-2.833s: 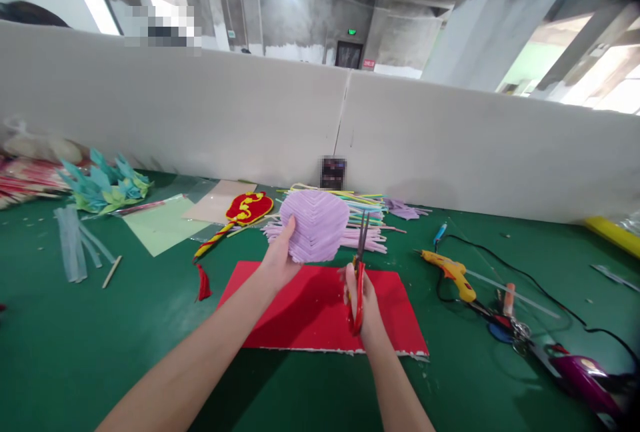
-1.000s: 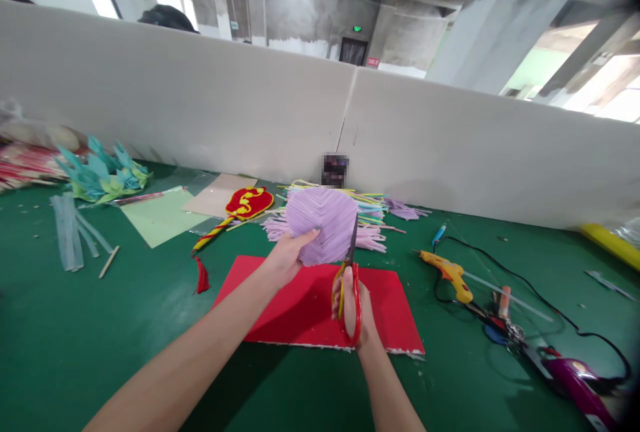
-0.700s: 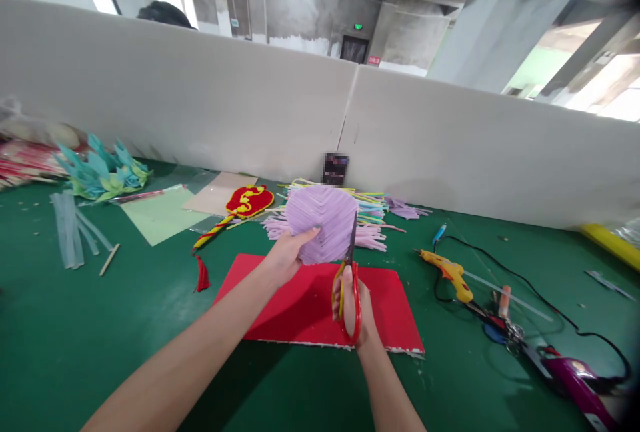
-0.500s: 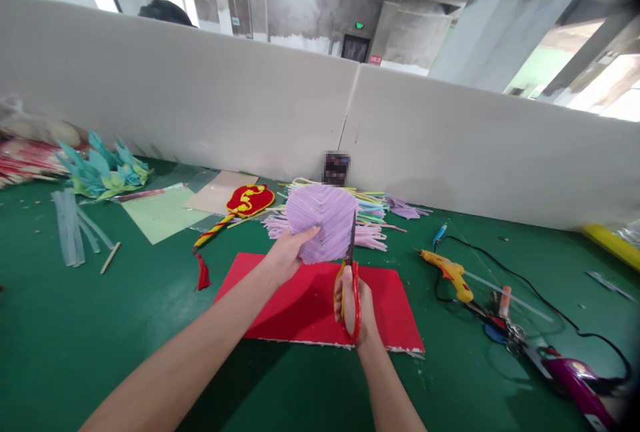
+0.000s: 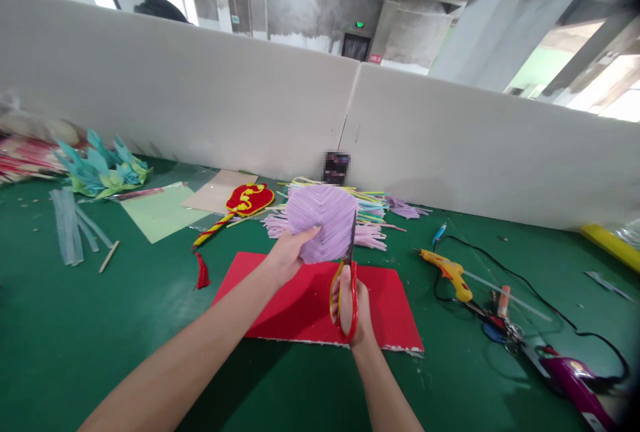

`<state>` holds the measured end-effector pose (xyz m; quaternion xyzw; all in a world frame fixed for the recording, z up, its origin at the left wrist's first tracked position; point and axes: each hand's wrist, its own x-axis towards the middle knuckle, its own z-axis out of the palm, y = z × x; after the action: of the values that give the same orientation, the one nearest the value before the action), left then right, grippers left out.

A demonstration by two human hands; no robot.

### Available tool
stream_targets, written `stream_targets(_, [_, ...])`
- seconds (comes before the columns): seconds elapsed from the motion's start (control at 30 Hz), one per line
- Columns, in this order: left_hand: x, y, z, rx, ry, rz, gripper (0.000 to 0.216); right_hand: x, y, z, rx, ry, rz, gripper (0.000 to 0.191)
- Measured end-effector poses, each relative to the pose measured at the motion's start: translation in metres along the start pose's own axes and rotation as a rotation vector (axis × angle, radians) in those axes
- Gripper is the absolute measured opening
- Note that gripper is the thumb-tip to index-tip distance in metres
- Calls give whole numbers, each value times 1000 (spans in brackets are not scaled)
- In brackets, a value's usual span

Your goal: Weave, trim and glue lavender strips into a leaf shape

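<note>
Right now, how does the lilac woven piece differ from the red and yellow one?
The lilac woven piece is one plain colour; the red and yellow piece has yellow curls on red. The lilac piece is held up by the left hand; the red and yellow one lies on the green table, untouched. Both are rounded, fan-like shapes.

We regripped the lilac piece (image 5: 324,217) with our left hand (image 5: 289,257) and brought the scissors (image 5: 352,265) in our right hand (image 5: 351,313) against its right edge.
</note>
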<state>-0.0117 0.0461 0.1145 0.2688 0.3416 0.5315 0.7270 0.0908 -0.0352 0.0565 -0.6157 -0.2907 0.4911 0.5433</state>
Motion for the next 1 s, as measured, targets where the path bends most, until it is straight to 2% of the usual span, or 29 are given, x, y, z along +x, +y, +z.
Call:
stream_targets(0.17, [0,-1,0,-7,-3,0,32,1,3,2,26,11,-1,59])
stream_targets(0.43, [2,0,-1,5,-2,-3,30,5,6,-3,41,-57,-58,58])
stream_targets(0.87, [0,-2,0,33,5,-21,31,4,2,-2,6,16,-13,58])
stream_targets(1.0, [2,-1,-2,27,4,-7,33,6,3,-7,-6,-41,-78,54])
